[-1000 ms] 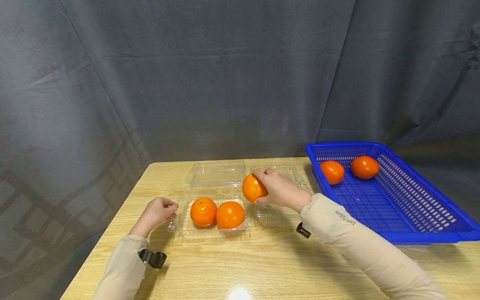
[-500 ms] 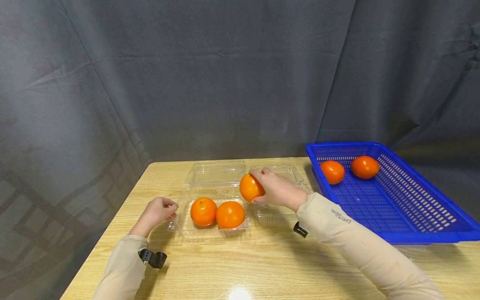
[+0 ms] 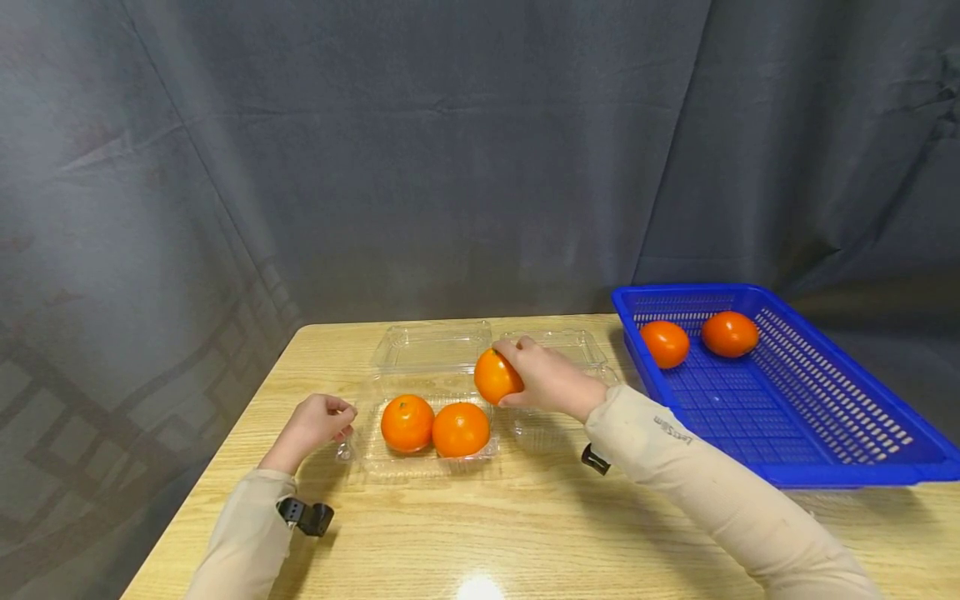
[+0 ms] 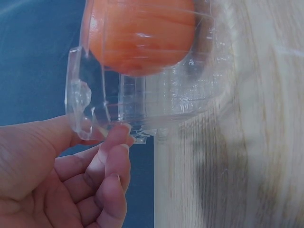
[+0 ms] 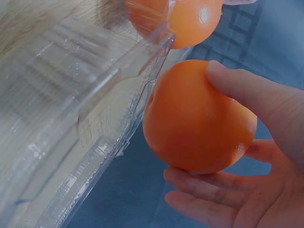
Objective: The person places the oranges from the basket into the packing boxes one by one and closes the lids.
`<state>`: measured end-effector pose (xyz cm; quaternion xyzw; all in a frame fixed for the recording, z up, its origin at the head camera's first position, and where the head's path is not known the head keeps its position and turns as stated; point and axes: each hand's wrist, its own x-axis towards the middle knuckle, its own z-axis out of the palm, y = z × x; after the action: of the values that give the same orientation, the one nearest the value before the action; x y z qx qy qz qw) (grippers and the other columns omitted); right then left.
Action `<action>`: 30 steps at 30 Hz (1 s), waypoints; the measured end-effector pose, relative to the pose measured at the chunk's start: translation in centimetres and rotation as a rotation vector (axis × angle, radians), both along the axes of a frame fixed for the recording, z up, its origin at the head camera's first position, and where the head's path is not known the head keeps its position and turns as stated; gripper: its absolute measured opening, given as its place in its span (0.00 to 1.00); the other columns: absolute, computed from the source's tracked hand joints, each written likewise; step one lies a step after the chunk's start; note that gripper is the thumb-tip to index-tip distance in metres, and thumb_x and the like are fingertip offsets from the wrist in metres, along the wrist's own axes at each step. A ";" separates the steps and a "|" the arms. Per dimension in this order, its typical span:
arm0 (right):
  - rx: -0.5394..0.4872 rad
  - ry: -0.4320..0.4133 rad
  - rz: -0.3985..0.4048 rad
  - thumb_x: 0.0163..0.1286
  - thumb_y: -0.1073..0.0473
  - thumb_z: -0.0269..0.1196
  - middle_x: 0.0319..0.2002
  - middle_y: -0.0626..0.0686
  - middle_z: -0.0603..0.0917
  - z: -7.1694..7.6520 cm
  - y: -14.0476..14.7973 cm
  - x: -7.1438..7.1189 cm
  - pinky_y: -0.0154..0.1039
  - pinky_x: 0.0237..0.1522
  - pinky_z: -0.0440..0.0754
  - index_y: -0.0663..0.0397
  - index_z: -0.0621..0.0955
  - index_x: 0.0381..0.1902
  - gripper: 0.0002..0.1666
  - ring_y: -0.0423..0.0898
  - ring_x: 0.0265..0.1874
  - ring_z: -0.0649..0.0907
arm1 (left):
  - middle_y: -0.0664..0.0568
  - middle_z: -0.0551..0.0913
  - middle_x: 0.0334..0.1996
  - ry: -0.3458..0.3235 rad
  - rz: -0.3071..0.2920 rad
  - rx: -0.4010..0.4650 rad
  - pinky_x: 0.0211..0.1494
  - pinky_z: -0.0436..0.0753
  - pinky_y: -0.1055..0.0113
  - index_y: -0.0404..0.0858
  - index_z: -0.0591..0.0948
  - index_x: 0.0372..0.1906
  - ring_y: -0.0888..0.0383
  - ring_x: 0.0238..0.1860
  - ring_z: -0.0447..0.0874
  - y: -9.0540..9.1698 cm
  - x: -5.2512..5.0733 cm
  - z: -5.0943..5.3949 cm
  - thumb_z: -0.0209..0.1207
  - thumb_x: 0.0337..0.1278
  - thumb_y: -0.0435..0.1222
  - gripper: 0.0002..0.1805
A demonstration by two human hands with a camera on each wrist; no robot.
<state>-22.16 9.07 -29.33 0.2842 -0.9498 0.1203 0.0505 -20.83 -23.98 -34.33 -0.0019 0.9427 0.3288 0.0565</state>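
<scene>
My right hand grips an orange above the right part of a clear plastic clamshell container. In the right wrist view, thumb and fingers lie on opposite sides of this orange. Two more oranges sit side by side in the container, a left orange and a right orange. My left hand pinches the container's left edge. The left wrist view has its thumb partly behind the clear rim and the index fingertip against it. The container's hinged lid lies back behind it.
A second clear container stands to the right, partly behind my right arm. Farther right is a blue plastic basket holding a left orange and a right orange. A grey curtain hangs behind the wooden table.
My right hand has moved slightly left with the orange in its grip. The left hand and the oranges in the container have stayed put.
</scene>
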 end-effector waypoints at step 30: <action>0.017 -0.038 -0.029 0.50 0.48 0.72 0.48 0.64 0.77 -0.4 -1.4 -0.7 0.50 0.44 0.81 0.55 0.67 0.65 0.46 0.55 0.40 0.82 | 0.46 0.84 0.22 0.001 -0.006 0.023 0.33 0.80 0.63 0.23 0.80 0.42 0.60 0.22 0.80 -0.1 -0.1 -0.3 0.51 0.60 0.34 0.16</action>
<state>-22.85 7.72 -29.71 0.2683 -0.9557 0.1169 0.0319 -20.94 -24.09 -34.59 0.0019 0.9389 0.3396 0.0569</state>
